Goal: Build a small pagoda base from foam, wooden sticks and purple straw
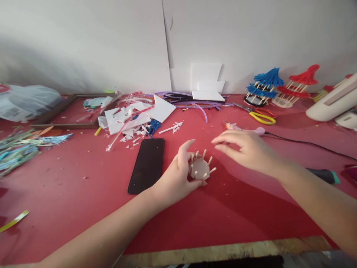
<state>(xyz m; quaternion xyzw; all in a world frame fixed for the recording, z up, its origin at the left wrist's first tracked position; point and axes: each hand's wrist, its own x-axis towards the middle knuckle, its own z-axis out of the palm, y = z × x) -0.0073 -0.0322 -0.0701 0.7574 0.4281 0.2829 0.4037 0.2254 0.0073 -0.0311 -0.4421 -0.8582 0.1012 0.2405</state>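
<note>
"Your left hand (175,174) is gripping the stick base (199,168) on the table (69,186), partly hiding its left edge."

"And your right hand (247,149) is hovering just right of it, fingers curling, tips sitting slightly apart."

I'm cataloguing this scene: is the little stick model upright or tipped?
Upright: the stick model has its base underneath and sticks pointing up.

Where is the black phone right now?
In the head view, the black phone lies left of centre on the red table, just left of the person's left hand.
</note>
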